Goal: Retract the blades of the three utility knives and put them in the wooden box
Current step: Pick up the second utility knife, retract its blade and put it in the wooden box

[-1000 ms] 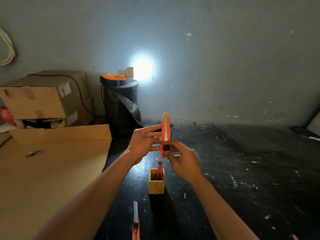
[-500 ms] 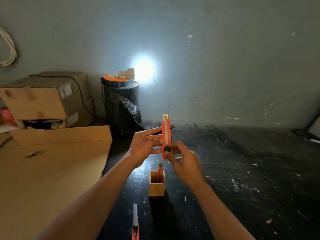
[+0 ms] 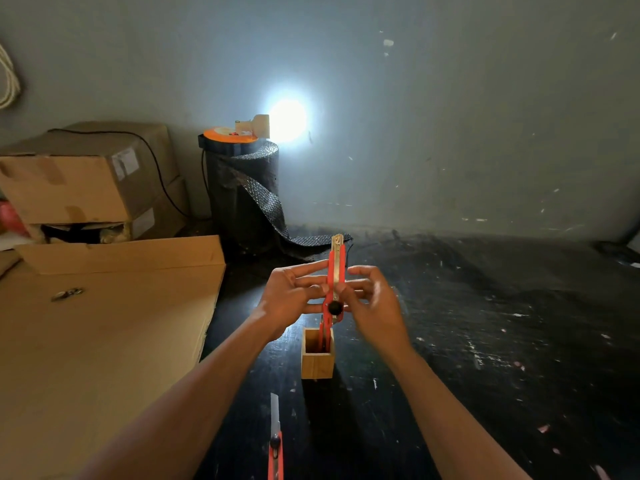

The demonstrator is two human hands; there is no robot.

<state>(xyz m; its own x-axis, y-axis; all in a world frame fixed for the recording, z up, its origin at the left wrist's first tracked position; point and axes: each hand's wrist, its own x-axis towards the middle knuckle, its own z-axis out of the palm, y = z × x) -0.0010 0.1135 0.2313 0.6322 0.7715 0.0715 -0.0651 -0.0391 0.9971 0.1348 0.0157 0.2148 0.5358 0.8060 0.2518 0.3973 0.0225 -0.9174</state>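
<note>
I hold a red utility knife (image 3: 336,271) upright between both hands, above the wooden box; its black slider sits near the bottom of the handle and only a short metal tip shows at the top. My left hand (image 3: 294,296) pinches the handle from the left. My right hand (image 3: 372,303) touches it from the right, fingers spread and blurred. The small wooden box (image 3: 317,362) stands on the dark table just below, with another red knife (image 3: 323,336) standing in it. A third red knife (image 3: 275,441) lies near the bottom edge with its blade extended.
A large flat cardboard sheet (image 3: 104,341) covers the table's left side, with a small metal object (image 3: 67,294) on it. Cardboard boxes (image 3: 86,181) are stacked at the back left. A black roll of bubble wrap (image 3: 244,195) with an orange reel on top stands against the wall.
The slider has moved down the handle and the knife sits slightly lower over the box. My right hand's fingers have opened out from the slider.
</note>
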